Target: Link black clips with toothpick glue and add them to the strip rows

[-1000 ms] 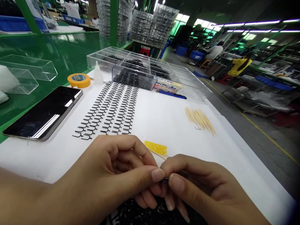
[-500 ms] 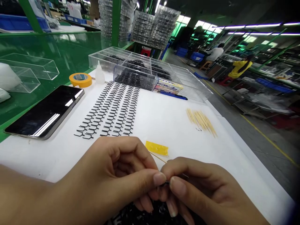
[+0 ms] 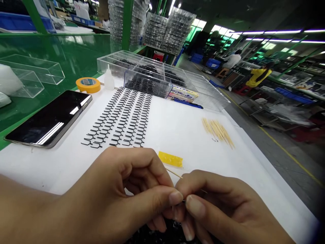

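My left hand (image 3: 137, 193) and my right hand (image 3: 215, 203) meet at the bottom centre, thumbs and fingertips pinched close together. Between them shows a sliver of a small black part, mostly hidden by the fingertips. A thin wooden toothpick (image 3: 174, 173) sticks out by my right index finger. Just beyond my hands lies a strip of yellow tape (image 3: 170, 159) on the white sheet (image 3: 175, 128). Rows of black forked pieces (image 3: 123, 118) stretch away to the left of centre. Under my hands is a dark pile of shiny black bits (image 3: 162, 234).
A black phone (image 3: 50, 118), an orange tape roll (image 3: 88, 84) and a white dropper bottle (image 3: 109, 79) are at left. A clear divided tray (image 3: 210, 91) with black parts stands behind. Toothpicks (image 3: 218, 132) lie at right. Two people sit far off.
Both hands have shifted very slightly to the right, fingertips still together. Less of the black part shows between them. The view has tilted a little.
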